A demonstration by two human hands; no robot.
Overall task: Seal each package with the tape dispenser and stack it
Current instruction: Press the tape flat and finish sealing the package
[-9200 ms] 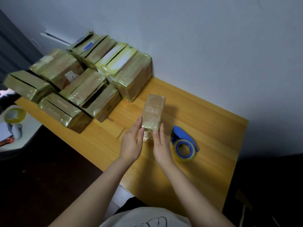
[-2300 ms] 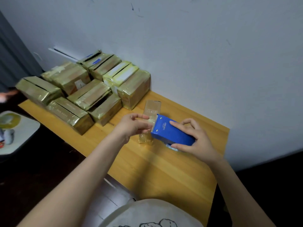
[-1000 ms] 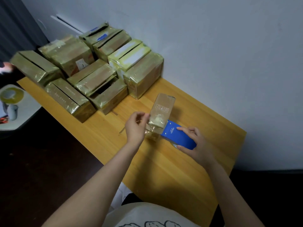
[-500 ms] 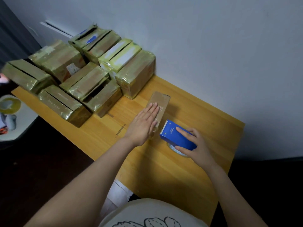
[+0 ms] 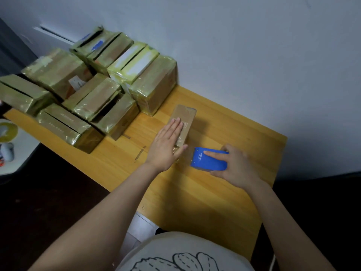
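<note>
— Where is the small package [image 5: 185,118]?

— Lying flat on the wooden table [image 5: 195,192], its long side running away from the person.

— And the left hand [image 5: 168,145]?

— It rests palm-down on the near half of that package, fingers straight and close together, thumb spread out past the package's near end. It grips nothing.

— The right hand [image 5: 236,169]?

— Just right of the package's near end, holding the blue tape dispenser [image 5: 209,160]. The forefinger lies along the top of it, the other fingers curl over the far side, and the thumb sits on the near edge.

— Does the dispenser touch the package?

— It sits just beside it, toothed end facing it. There may be clear tape in the gap, but the film is too faint to be sure.

— What else?

— Left of the package and beyond it stands a pile of taped boxes [image 5: 109,83], the nearest box close to the package's far end. Behind the package rises the pale wall [image 5: 254,55].
</note>
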